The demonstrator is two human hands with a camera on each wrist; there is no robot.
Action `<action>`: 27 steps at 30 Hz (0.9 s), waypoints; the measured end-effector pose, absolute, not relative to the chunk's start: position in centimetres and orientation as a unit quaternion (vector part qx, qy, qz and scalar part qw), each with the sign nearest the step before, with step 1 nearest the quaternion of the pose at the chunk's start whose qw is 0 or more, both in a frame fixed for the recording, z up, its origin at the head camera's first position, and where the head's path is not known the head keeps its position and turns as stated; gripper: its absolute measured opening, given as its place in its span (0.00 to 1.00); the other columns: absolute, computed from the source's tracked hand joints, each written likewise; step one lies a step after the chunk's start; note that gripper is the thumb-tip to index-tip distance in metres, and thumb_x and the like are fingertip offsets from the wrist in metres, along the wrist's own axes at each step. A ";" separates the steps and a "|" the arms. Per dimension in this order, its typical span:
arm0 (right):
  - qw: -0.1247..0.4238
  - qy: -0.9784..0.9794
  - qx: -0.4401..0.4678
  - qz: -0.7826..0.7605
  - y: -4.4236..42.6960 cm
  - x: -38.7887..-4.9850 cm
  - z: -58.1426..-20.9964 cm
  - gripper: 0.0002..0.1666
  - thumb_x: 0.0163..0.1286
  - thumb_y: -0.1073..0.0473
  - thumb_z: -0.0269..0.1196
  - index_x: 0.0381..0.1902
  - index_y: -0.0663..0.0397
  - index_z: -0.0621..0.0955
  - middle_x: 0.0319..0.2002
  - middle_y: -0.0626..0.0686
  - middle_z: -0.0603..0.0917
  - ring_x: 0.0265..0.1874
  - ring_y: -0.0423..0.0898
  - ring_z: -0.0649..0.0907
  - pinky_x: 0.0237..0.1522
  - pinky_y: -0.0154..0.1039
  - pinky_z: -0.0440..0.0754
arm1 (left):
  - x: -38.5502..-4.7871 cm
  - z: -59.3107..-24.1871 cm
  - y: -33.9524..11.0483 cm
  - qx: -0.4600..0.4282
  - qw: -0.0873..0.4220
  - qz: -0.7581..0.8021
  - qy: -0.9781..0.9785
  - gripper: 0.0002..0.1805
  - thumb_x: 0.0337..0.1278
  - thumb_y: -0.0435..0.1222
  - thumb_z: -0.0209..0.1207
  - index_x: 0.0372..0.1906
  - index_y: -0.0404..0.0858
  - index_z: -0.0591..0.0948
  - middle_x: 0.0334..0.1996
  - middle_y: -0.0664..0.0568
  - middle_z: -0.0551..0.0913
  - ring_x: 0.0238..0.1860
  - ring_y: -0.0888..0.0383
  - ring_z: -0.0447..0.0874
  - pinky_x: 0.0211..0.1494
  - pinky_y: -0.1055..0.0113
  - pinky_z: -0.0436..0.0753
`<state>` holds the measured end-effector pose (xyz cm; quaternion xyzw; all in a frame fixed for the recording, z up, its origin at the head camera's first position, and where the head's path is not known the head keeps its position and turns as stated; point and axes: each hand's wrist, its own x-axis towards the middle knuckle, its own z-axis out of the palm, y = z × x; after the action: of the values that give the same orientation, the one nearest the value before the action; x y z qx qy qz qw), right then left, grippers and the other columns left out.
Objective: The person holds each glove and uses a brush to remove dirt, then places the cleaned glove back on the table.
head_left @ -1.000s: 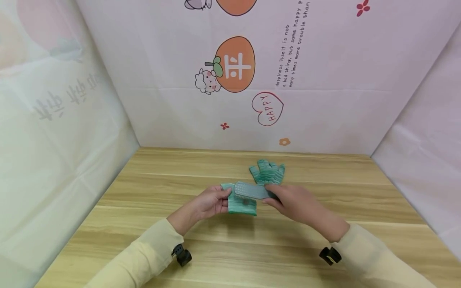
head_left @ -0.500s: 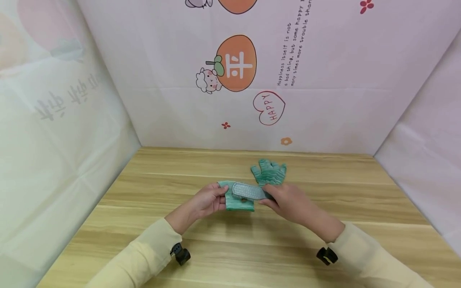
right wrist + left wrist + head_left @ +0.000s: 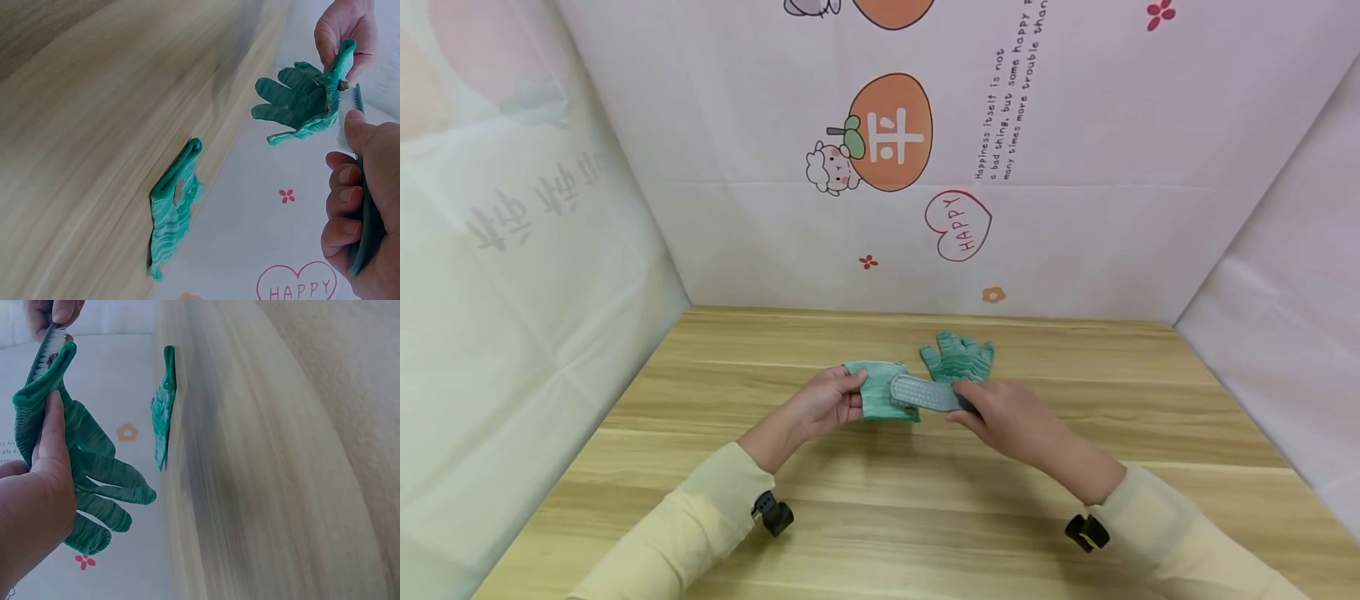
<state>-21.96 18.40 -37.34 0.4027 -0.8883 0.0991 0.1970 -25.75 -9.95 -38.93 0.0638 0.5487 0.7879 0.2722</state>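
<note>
Left hand (image 3: 822,405) pinches green glove (image 3: 877,395); right hand (image 3: 1011,421) grips brush (image 3: 925,393)

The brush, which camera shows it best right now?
The right wrist view: it shows the brush, its bristles and much of its handle, partly covered by the right hand. The head view shows mainly its back; the left wrist view shows bristles, but its handle is hidden.

Two green gloves (image 3: 877,395) (image 3: 958,360); one brush (image 3: 927,394); two hands (image 3: 826,404) (image 3: 1013,421); two black wrist devices (image 3: 776,515) (image 3: 1087,532); one wooden table (image 3: 925,533).
</note>
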 end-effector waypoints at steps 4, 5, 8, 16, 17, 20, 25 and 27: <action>0.207 -0.886 0.403 0.100 18.6 -22.0 -37.6 0.18 0.60 0.56 0.72 0.40 0.63 0.80 0.21 0.45 0.76 0.16 0.35 0.70 0.19 0.31 0.71 | -25.8 -38.9 -10.1 0.059 0.269 0.787 0.552 0.16 0.78 0.34 0.40 0.57 0.25 0.69 0.36 0.46 0.85 0.40 0.55 0.86 0.48 0.61 0.82; 0.210 -0.885 0.403 0.099 18.7 -22.0 -37.7 0.18 0.60 0.56 0.72 0.41 0.63 0.80 0.22 0.46 0.78 0.17 0.35 0.72 0.19 0.31 0.72 | -25.8 -38.9 -10.2 0.058 0.268 0.787 0.553 0.16 0.78 0.34 0.40 0.57 0.25 0.69 0.35 0.46 0.85 0.40 0.56 0.86 0.49 0.61 0.82; 0.213 -0.887 0.399 0.095 18.9 -22.0 -37.9 0.20 0.60 0.55 0.72 0.43 0.63 0.81 0.24 0.48 0.81 0.18 0.36 0.74 0.20 0.32 0.74 | -25.9 -39.0 -10.3 0.053 0.265 0.787 0.555 0.15 0.78 0.34 0.40 0.54 0.26 0.70 0.34 0.47 0.85 0.39 0.56 0.86 0.48 0.61 0.82; 0.218 -0.884 0.403 0.091 19.6 -21.9 -38.2 0.19 0.58 0.56 0.73 0.41 0.61 0.79 0.23 0.47 0.79 0.17 0.36 0.71 0.18 0.31 0.70 | -26.2 -39.3 -10.5 0.044 0.262 0.787 0.556 0.15 0.78 0.34 0.40 0.55 0.25 0.68 0.35 0.46 0.85 0.39 0.56 0.86 0.48 0.61 0.82; 0.215 -0.885 0.403 0.092 19.7 -21.9 -38.2 0.18 0.58 0.56 0.73 0.40 0.60 0.79 0.23 0.47 0.79 0.17 0.35 0.71 0.18 0.30 0.69 | -26.2 -39.3 -10.6 0.044 0.261 0.787 0.558 0.16 0.78 0.34 0.40 0.55 0.25 0.68 0.35 0.46 0.85 0.39 0.56 0.86 0.49 0.61 0.81; 0.201 -0.890 0.400 0.091 20.0 -21.8 -38.4 0.14 0.59 0.57 0.72 0.35 0.56 0.77 0.20 0.43 0.75 0.15 0.34 0.68 0.18 0.30 0.68 | -26.3 -39.4 -10.6 0.043 0.261 0.786 0.559 0.16 0.78 0.34 0.39 0.56 0.24 0.67 0.35 0.45 0.85 0.39 0.56 0.86 0.50 0.60 0.81; 0.183 -0.894 0.395 0.104 20.5 -21.7 -38.5 0.15 0.68 0.50 0.65 0.31 0.53 0.74 0.18 0.39 0.67 0.15 0.33 0.65 0.18 0.29 0.65 | -26.6 -39.7 -10.9 0.044 0.260 0.787 0.557 0.15 0.78 0.34 0.39 0.54 0.25 0.69 0.34 0.46 0.85 0.38 0.56 0.86 0.46 0.63 0.82; 0.186 -0.893 0.397 0.107 20.8 -21.7 -38.5 0.19 0.72 0.44 0.58 0.30 0.53 0.74 0.18 0.38 0.65 0.15 0.33 0.64 0.18 0.29 0.64 | -26.8 -39.8 -11.0 0.047 0.258 0.788 0.557 0.15 0.78 0.34 0.39 0.53 0.26 0.69 0.34 0.46 0.85 0.38 0.57 0.86 0.45 0.64 0.82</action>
<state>-21.65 20.75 -38.48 0.3967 -0.8925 0.1069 0.1862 -26.78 -11.00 -39.80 0.0466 0.5566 0.7882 0.2585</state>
